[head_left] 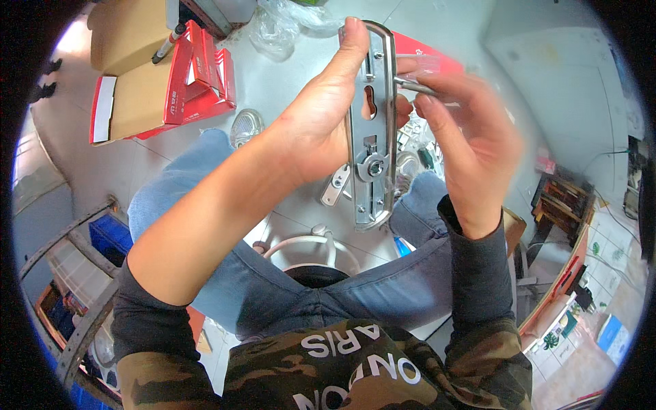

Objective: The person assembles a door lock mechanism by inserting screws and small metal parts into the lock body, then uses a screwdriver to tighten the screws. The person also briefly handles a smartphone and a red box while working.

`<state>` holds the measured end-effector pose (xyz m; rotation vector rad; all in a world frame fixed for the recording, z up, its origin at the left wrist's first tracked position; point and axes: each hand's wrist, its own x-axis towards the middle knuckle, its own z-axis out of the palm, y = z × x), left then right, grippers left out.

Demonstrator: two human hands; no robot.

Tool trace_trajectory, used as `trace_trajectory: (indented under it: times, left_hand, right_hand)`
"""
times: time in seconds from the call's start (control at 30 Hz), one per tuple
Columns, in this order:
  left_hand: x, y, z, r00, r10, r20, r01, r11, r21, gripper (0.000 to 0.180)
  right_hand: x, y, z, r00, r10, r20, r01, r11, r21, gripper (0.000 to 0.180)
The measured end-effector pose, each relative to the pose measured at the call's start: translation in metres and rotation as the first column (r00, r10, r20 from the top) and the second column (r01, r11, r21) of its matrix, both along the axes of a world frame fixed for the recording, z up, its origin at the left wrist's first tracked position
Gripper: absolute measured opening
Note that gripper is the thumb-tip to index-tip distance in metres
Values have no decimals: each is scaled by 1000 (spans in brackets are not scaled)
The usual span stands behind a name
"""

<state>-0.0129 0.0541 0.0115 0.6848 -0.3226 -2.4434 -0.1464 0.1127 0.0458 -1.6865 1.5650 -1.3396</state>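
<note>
My left hand (318, 113) is closed around a long metal door lock plate (359, 140), its thumb pressed near the upper end. The plate stands nearly upright in view with its inner side showing: a keyhole-shaped cutout, a round fitting lower down, and small posts. To the right of the plate, my right hand (475, 137), slightly blurred, pinches a thin metal rod (415, 85). The rod's tip meets or lies close to the plate's right edge; I cannot tell whether it touches. Below my left wrist is a smaller silver metal plate (333, 190).
An open red cardboard box (137, 102) holding a black-and-white marker (168, 44) lies at the upper left. Clear plastic bags (273, 29) are at the top. Mixed metal parts sit beyond my knees. A metal rack (85, 335) stands lower left, wooden pieces (562, 205) at right.
</note>
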Motion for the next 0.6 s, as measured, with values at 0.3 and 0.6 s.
trace_trajectory:
  times: [0.3, 0.6]
  left_hand:
    - [10, 2, 30, 999, -37, 36, 41, 992, -118, 62]
    - [7, 9, 25, 996, 80, 37, -56, 900, -431, 64]
  right_hand:
    - [4, -3, 2, 923, -32, -384, -29, 988, -152, 20]
    - [8, -3, 1, 866, -84, -492, -77, 952, -298, 24]
